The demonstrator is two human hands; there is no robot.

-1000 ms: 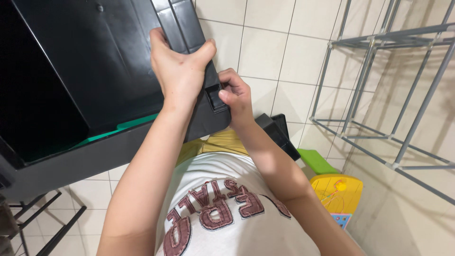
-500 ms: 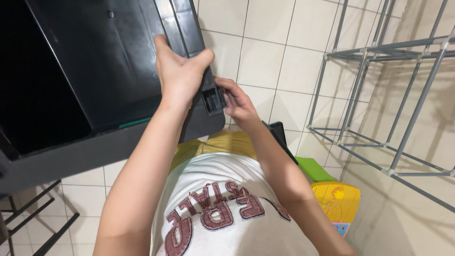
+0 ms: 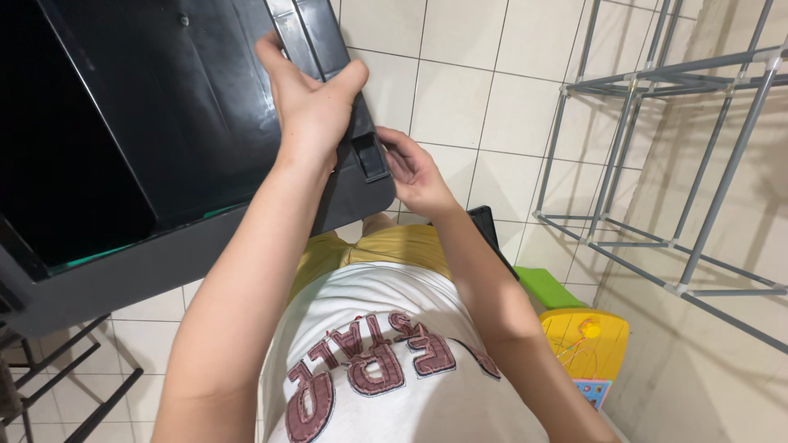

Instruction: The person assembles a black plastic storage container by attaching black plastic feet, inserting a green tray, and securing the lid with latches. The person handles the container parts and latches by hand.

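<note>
A large black plastic storage bin [image 3: 148, 139] fills the upper left of the head view, tilted, its dark inside facing me. My left hand [image 3: 312, 102] is wrapped over the bin's top rim beside its corner. My right hand [image 3: 410, 168] rests its fingertips against the small latch [image 3: 369, 156] on the bin's outer corner. Below the arms I see a white shirt with red lettering and yellow shorts.
A grey metal tube rack [image 3: 657, 164] stands at the right on the white tiled floor [image 3: 460, 90]. A green and yellow toy [image 3: 583, 336] lies by its foot, next to a flat black object [image 3: 486, 223]. Black metal bars [image 3: 57, 385] show at the lower left.
The bin has swung up and to the right in view. My left hand has slid higher along the rim. My right hand has shifted from the latch's left side to its right.
</note>
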